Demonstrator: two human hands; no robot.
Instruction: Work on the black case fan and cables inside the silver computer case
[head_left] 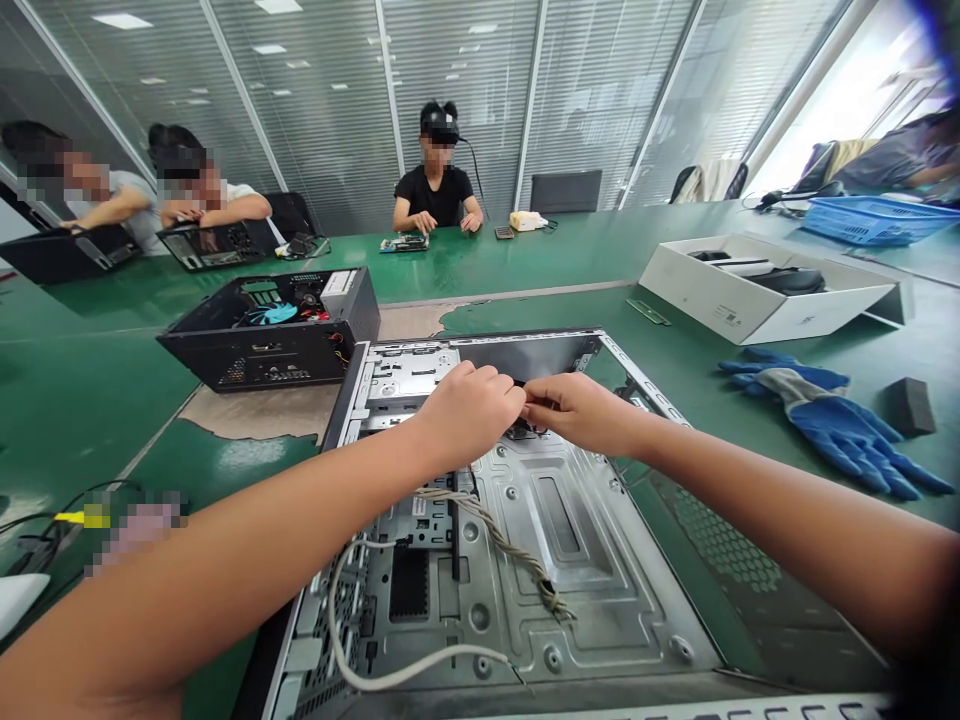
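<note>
An opened metal computer case [600,540] lies in front of me, its bare inner panel facing up. Above its far half, my left hand [471,412] and my right hand [574,412] meet fingertip to fingertip. Both are closed in a pinch around something small and dark, mostly hidden by the fingers. A twisted bundle of grey-beige wires [499,535] runs across the panel below my left hand. Nearer to me, a white cable [420,662] curves over the case floor, its frayed-looking end resting on the metal.
Beyond the case's left corner stands a black computer case [262,340] with a blue fan. To the right are a white box [720,305], blue gloves [832,425], a dark block [909,407] and a green memory stick [649,312]. Several people sit around the table.
</note>
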